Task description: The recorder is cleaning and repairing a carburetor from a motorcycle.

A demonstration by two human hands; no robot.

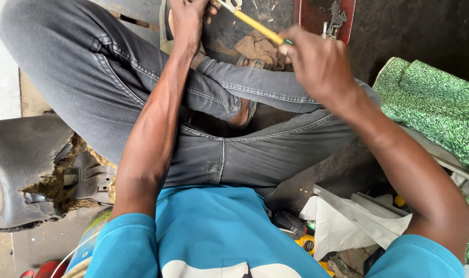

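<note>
Blue shirt fabric (214, 231) fills the near edge of the frame, worn by a seated person whose legs, in grey jeans (116, 87), are crossed below the camera. At the far side, the right hand (319, 64) is closed around the green end of a yellow-handled tool (257, 25), believed to be a screwdriver, which is slanted up and to the left toward a small metal part (233, 4) at the top edge. The left hand (188, 20) is held against that part; whether its fingers are pinched on it or merely pressed beside it cannot be told, since they are cut off by the frame.

A slip is judged the chief risk: with the tool tip aimed so near the left hand, a sudden give could drive it into the fingers, and the small part could be lost on the cluttered ground.

Beyond the hands, a brown rag (260, 49) and a red tray (322, 15) of chain and bits are seen on a dark, oil-stained floor (409, 31). A torn black seat (23, 170) with exposed foam lies at left, green patterned cloth (440, 103) at right, and crumpled white paper (347, 221) near the right knee. A workshop setting is suggested.
</note>
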